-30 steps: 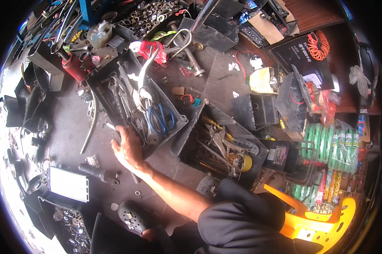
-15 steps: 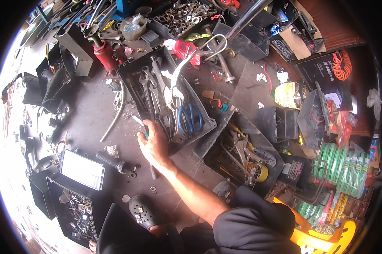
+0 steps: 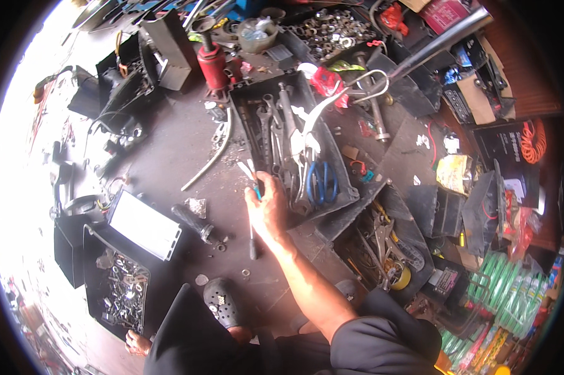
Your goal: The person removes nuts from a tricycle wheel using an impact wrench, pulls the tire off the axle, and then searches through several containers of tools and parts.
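My right hand (image 3: 268, 206) is closed around a slim tool with a teal part (image 3: 258, 191) and two pale prongs (image 3: 249, 167) pointing away from me; my fingers hide the rest of it. It is over the floor beside the near left side of a black tool box (image 3: 346, 203). Inside that box lie wrenches (image 3: 266, 128) and blue-handled scissors or pliers (image 3: 322, 182). Below the hand a thin rod ends in a dark grip (image 3: 252, 249); whether it belongs to the held tool is unclear. My left hand (image 3: 137, 344), partly hidden by my knee, hangs by a bin of bolts (image 3: 143, 306), fingers loosely apart.
A second black box (image 3: 332, 240) of pliers and tape stands to the right. A red bottle jack (image 3: 212, 65) and a tray of nuts (image 3: 332, 28) are at the back. A white-topped panel (image 3: 145, 224), a dark cylindrical part (image 3: 191, 220) and a bent hose (image 3: 214, 156) lie left.
The whole view has shifted, with the scene now further right in it. My right hand still holds the slim tool, whose pale prongs now show more. More of my left hand shows.
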Action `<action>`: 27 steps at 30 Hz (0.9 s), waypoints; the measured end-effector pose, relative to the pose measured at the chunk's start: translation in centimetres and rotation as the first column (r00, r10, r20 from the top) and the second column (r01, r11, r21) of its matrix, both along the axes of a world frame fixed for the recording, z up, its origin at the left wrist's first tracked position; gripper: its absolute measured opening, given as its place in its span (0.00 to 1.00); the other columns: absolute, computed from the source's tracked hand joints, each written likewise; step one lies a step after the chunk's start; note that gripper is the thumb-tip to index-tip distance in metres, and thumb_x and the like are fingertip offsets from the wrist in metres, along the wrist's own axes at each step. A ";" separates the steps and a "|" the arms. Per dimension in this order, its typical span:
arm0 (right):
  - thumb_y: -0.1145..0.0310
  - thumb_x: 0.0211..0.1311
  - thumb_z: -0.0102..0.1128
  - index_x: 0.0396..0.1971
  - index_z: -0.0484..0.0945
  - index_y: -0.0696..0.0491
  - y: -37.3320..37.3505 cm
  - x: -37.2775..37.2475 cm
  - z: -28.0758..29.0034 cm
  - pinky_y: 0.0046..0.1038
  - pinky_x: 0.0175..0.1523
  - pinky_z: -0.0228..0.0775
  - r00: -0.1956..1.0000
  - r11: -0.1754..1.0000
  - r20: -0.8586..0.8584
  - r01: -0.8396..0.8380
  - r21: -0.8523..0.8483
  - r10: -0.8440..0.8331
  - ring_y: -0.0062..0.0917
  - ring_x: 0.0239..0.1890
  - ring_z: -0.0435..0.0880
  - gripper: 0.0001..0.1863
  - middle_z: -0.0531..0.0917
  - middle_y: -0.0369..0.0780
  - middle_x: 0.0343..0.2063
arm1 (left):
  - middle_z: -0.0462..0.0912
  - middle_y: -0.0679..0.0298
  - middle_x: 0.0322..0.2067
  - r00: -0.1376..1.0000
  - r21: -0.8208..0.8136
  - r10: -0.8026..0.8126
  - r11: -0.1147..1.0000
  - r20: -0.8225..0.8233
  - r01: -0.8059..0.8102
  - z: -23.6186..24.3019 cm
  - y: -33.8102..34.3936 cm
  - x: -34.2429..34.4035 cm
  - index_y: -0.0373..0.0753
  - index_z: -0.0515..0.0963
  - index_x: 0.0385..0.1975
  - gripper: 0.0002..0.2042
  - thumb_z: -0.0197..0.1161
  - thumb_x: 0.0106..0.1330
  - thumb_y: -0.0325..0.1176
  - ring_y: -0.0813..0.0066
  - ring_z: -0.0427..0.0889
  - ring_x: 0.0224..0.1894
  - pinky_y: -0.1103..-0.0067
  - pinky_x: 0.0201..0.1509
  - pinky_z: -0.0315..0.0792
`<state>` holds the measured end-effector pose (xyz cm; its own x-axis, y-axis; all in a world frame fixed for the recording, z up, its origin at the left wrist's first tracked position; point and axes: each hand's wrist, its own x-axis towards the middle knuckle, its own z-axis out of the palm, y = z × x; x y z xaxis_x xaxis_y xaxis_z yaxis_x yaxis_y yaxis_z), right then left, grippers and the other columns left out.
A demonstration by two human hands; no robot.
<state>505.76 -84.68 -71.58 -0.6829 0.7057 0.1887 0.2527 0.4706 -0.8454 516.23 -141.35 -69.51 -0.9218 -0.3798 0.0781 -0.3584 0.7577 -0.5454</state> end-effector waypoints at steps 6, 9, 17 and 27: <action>0.74 0.52 0.65 0.46 0.73 0.59 0.6 0.3 -0.6 0.38 0.45 0.68 0.998 0.998 0.037 -0.058 0.009 0.057 0.42 0.38 0.76 0.20 0.77 0.48 0.35 | 0.79 0.71 0.49 0.999 0.019 0.042 0.999 0.016 -0.042 1.1 1.3 0.7 0.48 0.77 0.43 0.12 0.44 0.70 0.34 0.62 0.71 0.56 0.67 0.64 0.63; 0.75 0.52 0.65 0.46 0.72 0.60 0.4 0.1 -0.5 0.38 0.46 0.69 0.998 0.998 0.012 -0.066 -0.013 0.066 0.43 0.39 0.76 0.20 0.77 0.49 0.36 | 0.79 0.72 0.49 0.997 0.025 0.075 0.997 0.005 -0.075 1.5 2.6 0.3 0.48 0.77 0.42 0.11 0.45 0.69 0.33 0.61 0.71 0.56 0.66 0.64 0.63; 0.75 0.53 0.65 0.47 0.72 0.60 0.4 0.3 -0.5 0.37 0.47 0.69 0.996 0.996 0.038 -0.084 -0.028 0.085 0.42 0.39 0.76 0.21 0.77 0.49 0.37 | 0.80 0.71 0.50 0.998 0.038 0.044 0.998 -0.040 -0.043 0.7 0.7 0.9 0.47 0.77 0.45 0.12 0.44 0.70 0.35 0.57 0.70 0.57 0.66 0.62 0.64; 0.74 0.53 0.65 0.47 0.73 0.60 1.0 0.0 -0.2 0.37 0.48 0.69 0.996 0.997 0.054 -0.072 -0.019 0.073 0.42 0.40 0.77 0.20 0.77 0.49 0.38 | 0.80 0.68 0.48 0.981 0.031 -0.014 0.999 -0.192 0.020 -0.9 -0.6 1.5 0.45 0.77 0.44 0.11 0.48 0.68 0.32 0.59 0.72 0.54 0.65 0.59 0.66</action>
<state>505.80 -83.69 -71.78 -0.7415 0.6565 0.1385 0.2642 0.4754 -0.8392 517.75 -141.98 -70.38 -0.8972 -0.3695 0.2420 -0.4410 0.7811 -0.4421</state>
